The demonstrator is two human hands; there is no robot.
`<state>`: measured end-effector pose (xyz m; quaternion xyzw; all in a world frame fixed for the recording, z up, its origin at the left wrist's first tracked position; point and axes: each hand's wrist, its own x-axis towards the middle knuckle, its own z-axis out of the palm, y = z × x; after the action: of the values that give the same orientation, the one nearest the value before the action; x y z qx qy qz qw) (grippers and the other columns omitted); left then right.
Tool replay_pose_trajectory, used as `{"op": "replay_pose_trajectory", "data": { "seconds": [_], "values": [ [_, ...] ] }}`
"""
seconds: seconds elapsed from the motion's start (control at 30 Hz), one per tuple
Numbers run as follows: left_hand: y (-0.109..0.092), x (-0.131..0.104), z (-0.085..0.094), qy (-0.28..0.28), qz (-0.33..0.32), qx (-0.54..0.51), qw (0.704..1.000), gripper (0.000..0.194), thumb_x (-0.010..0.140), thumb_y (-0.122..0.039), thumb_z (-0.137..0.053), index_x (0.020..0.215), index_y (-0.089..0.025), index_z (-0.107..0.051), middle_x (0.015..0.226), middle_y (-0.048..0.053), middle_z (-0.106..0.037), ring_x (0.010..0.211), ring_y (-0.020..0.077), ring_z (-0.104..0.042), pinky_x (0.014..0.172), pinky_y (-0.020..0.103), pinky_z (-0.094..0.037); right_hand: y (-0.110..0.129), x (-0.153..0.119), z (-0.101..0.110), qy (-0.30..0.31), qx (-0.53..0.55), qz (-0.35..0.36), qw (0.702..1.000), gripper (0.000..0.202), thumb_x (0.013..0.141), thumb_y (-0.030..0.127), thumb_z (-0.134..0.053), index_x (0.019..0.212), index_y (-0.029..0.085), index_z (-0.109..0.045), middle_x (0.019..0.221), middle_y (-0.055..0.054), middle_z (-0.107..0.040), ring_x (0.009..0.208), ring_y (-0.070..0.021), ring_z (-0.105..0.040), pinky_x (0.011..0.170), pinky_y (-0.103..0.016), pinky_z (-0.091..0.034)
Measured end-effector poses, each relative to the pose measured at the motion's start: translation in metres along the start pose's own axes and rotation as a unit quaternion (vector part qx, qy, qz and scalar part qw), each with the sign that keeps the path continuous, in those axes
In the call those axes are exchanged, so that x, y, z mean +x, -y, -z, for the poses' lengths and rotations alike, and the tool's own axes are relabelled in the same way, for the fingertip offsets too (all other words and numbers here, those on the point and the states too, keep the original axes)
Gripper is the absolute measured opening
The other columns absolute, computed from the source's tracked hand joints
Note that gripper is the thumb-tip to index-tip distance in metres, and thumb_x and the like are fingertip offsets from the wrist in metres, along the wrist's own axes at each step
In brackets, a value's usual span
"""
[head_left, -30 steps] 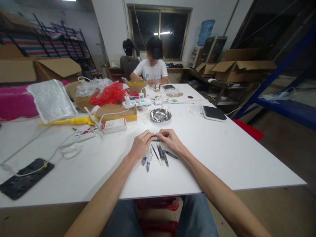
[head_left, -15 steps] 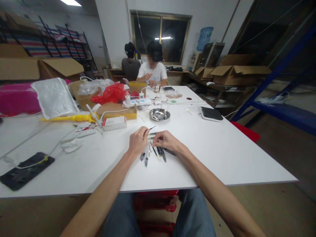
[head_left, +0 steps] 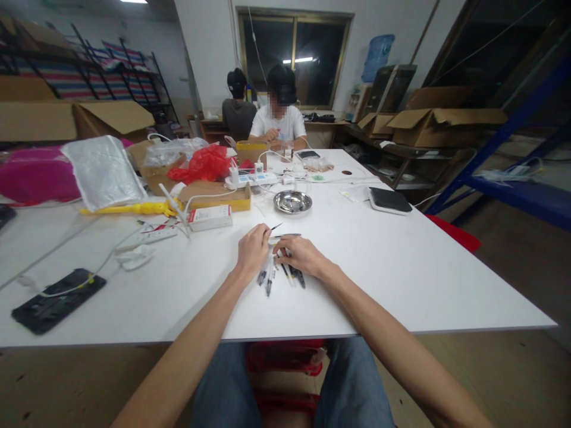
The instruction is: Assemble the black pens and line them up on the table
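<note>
My left hand [head_left: 253,249] is closed on a thin dark-tipped pen refill [head_left: 276,226], whose pointed end sticks out past the fingers towards the back right. Just to its right, my right hand [head_left: 298,254] has its fingers curled down over a group of pen parts. What its fingertips hold, if anything, is hidden. Below the hands lie clear pen pieces with dark ends [head_left: 269,288], a dark refill with a yellowish end [head_left: 285,271] and several black pen pieces [head_left: 301,279]. Another slim dark-and-light refill [head_left: 288,235] lies behind the right hand's knuckles.
A shiny metal dish [head_left: 292,203] with small pieces in it stands beyond my hands. To the left are a white box [head_left: 210,218], a power strip [head_left: 256,179], a yellow tool [head_left: 134,208] and cables. A black-topped device [head_left: 389,200] sits right. A person [head_left: 277,123] sits opposite.
My right hand has shifted slightly and its fingers reach lower among the pen parts. The left hand keeps its hold on the refill. The whole view has tilted a little.
</note>
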<state>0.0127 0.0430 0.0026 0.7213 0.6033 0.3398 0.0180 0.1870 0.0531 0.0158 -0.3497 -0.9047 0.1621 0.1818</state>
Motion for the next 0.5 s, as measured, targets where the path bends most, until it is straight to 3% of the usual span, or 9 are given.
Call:
{"op": "replay_pose_trajectory", "data": {
  "seconds": [0.3,0.5],
  "values": [
    [0.0037,0.0004,-0.0028,-0.026,-0.026,-0.032,0.999,0.020,0.096,-0.025,-0.044,0.082,-0.023,-0.059,0.080,0.002,-0.066,0.076,0.0184,-0.059,0.066,0.029,-0.038,0.0046,-0.0006,0.0001,-0.004,-0.008,-0.005,1.000,0.014,0.080,0.028,-0.078,0.091,0.021,-0.073,0.084,-0.003,-0.063,0.080,-0.0166,-0.055,0.066,-0.025,-0.032],
    [0.0041,-0.0004,-0.0033,-0.013,-0.034,-0.040,0.999,0.020,0.096,-0.025,-0.045,0.082,-0.022,-0.059,0.082,0.003,-0.066,0.078,0.0187,-0.059,0.069,0.029,-0.039,0.0009,-0.0003,-0.0056,-0.013,0.004,0.012,1.000,0.003,0.082,0.018,-0.074,0.085,0.019,-0.073,0.084,-0.002,-0.063,0.077,-0.0154,-0.055,0.067,-0.025,-0.034]
  ]
}}
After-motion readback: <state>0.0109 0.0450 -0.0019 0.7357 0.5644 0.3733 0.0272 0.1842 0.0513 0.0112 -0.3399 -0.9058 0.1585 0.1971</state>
